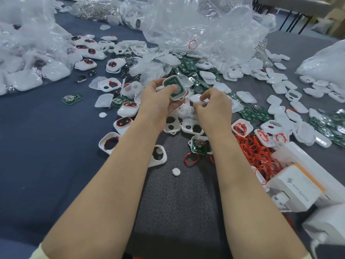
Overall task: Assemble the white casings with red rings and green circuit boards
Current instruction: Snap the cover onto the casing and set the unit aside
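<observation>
My left hand [158,99] grips a white casing [175,88] with a green circuit board seated inside it, thumb pressed on the board's round metal battery clip. Just to its right, my right hand [212,107] pinches a white casing piece [198,98] over the pile. Loose red rings [259,156] lie heaped at the right, and one red ring [190,159] lies alone between my forearms. Green circuit boards [251,114] are scattered among white casings [194,128] under my hands. Casings fitted with red rings [124,122] sit to the left.
Crumpled clear plastic bags [205,28] rise at the back and far left [28,53]. White charger boxes [295,189] crowd the right near edge. A lone circuit board [72,98] and a small white button [176,171] lie on the dark cloth.
</observation>
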`<state>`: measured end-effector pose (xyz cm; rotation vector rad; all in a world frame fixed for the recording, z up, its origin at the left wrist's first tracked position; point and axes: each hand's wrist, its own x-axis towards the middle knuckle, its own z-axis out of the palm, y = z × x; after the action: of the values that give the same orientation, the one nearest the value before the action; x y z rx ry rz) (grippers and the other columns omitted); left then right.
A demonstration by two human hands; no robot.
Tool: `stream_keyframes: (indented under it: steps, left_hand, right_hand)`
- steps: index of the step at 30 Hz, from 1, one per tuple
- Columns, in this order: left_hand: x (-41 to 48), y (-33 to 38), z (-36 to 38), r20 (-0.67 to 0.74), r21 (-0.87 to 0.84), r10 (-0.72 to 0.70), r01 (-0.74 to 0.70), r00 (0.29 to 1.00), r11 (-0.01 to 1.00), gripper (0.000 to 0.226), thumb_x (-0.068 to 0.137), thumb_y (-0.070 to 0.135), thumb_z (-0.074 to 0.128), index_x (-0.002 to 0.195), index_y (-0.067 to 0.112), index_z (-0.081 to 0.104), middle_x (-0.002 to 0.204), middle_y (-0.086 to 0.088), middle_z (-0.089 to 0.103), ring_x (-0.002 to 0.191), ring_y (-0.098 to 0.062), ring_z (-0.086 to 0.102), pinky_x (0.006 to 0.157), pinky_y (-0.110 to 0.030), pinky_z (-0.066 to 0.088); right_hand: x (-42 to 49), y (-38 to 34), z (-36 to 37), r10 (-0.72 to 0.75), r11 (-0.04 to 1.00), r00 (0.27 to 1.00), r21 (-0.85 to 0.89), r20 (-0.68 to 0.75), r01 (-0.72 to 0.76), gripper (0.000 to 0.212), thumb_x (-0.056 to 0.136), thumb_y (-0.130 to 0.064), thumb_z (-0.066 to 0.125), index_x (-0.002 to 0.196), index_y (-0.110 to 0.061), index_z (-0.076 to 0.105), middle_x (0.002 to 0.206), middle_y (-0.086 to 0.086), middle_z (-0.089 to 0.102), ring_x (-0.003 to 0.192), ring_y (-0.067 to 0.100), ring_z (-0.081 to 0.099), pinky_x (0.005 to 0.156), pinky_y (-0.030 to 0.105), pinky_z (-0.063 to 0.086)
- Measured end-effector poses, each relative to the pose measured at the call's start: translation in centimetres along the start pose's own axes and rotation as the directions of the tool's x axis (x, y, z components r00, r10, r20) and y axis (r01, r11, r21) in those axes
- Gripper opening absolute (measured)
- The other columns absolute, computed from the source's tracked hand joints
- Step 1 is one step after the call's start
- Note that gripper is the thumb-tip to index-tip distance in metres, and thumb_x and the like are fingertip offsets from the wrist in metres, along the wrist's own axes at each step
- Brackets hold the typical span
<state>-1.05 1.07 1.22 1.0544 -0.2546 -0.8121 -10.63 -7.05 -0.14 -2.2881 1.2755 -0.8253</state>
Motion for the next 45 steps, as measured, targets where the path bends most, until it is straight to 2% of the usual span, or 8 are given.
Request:
stream_keyframes:
  steps: [7, 10, 13, 18, 24, 30, 41, 45]
  left_hand:
    - [0.2, 0.1, 0.5, -0.066, -0.087, -0.066, 0.06, 0.996, 0.994, 0.026, 0.103, 0.027, 0.042, 0.116, 0.006, 0.05, 0.103, -0.015, 0.064, 0.076, -0.02, 0.067, 0.065, -0.028, 0.057]
    - [0.1, 0.3, 0.6, -0.065, -0.14, -0.074, 0.064, 0.995, 0.988, 0.036, 0.105, 0.033, 0.032, 0.093, 0.009, 0.056, 0.08, -0.01, 0.067, 0.07, -0.02, 0.063, 0.065, -0.029, 0.054]
    - [-0.1, 0.4, 0.8, -0.068, -0.175, -0.073, 0.06, 0.995, 0.983, 0.042, 0.105, 0.035, 0.031, 0.081, 0.011, 0.055, 0.067, -0.009, 0.066, 0.061, -0.019, 0.063, 0.061, -0.028, 0.052]
    - [-0.3, 0.3, 1.0, -0.044, -0.176, -0.081, 0.072, 0.996, 0.982, 0.04, 0.105, 0.033, 0.029, 0.087, 0.009, 0.056, 0.074, -0.011, 0.063, 0.056, -0.017, 0.062, 0.052, -0.025, 0.054]
    - [-0.3, 0.3, 1.1, -0.055, -0.173, -0.085, 0.074, 0.995, 0.982, 0.033, 0.102, 0.011, 0.034, 0.127, -0.004, 0.05, 0.092, -0.015, 0.059, 0.064, -0.019, 0.06, 0.054, -0.025, 0.055]
    - [-0.3, -0.1, 1.0, -0.065, -0.089, 0.014, -0.02, 0.998, 0.996, 0.016, 0.104, 0.011, 0.032, 0.112, 0.011, 0.047, 0.078, -0.006, 0.056, 0.049, -0.008, 0.062, 0.054, -0.023, 0.056]
    - [-0.2, -0.7, 0.8, -0.034, 0.061, 0.133, -0.13, 0.991, 0.99, 0.024, 0.104, 0.015, 0.036, 0.094, 0.024, 0.056, 0.086, -0.006, 0.061, 0.078, -0.021, 0.059, 0.06, -0.026, 0.052]
    - [0.0, -0.9, 0.5, -0.052, 0.086, 0.165, -0.16, 0.985, 0.983, 0.024, 0.104, 0.014, 0.036, 0.094, 0.025, 0.055, 0.08, -0.005, 0.062, 0.066, -0.015, 0.059, 0.047, -0.02, 0.049]
  right_hand:
    - [-0.9, -2.3, -0.9, -0.154, 0.925, 0.955, 0.303, -0.254, 0.23, 0.022, 0.085, -0.019, 0.068, 0.101, -0.005, 0.062, 0.091, 0.002, 0.063, 0.088, 0.017, 0.059, 0.078, 0.022, 0.042]
    - [-1.7, -3.4, -0.3, -0.255, 0.905, 0.943, 0.29, -0.214, 0.31, 0.022, 0.084, -0.016, 0.069, 0.101, -0.004, 0.063, 0.092, 0.001, 0.06, 0.086, 0.011, 0.053, 0.078, 0.017, 0.039]
    - [-1.9, -3.4, 0.3, -0.279, 0.914, 0.944, 0.252, -0.174, 0.317, 0.022, 0.085, -0.017, 0.068, 0.104, -0.006, 0.065, 0.101, 0.006, 0.063, 0.086, 0.008, 0.05, 0.075, 0.014, 0.034]
    - [-2.0, -3.4, 0.4, -0.282, 0.919, 0.945, 0.236, -0.164, 0.315, 0.021, 0.085, -0.016, 0.068, 0.105, -0.008, 0.067, 0.106, 0.006, 0.063, 0.089, 0.007, 0.049, 0.073, 0.003, 0.03]
    - [-2.0, -3.4, 0.7, -0.279, 0.928, 0.947, 0.209, -0.161, 0.309, 0.024, 0.085, -0.017, 0.068, 0.107, -0.007, 0.067, 0.108, 0.008, 0.062, 0.096, 0.018, 0.056, 0.074, 0.012, 0.03]
    - [-2.1, -3.5, 0.8, -0.261, 0.93, 0.952, 0.225, -0.16, 0.292, 0.026, 0.085, -0.018, 0.069, 0.109, -0.008, 0.067, 0.109, 0.008, 0.062, 0.098, 0.018, 0.057, 0.078, 0.012, 0.032]
    - [-2.3, -3.8, 1.0, -0.206, 0.934, 0.964, 0.26, -0.168, 0.245, 0.023, 0.086, -0.019, 0.069, 0.104, -0.006, 0.067, 0.105, 0.01, 0.059, 0.093, 0.019, 0.055, 0.073, 0.012, 0.03]
    - [-2.5, -4.0, 1.2, -0.221, 0.935, 0.962, 0.246, -0.159, 0.256, 0.025, 0.085, -0.017, 0.069, 0.107, -0.005, 0.066, 0.108, 0.011, 0.058, 0.097, 0.022, 0.056, 0.075, 0.013, 0.031]
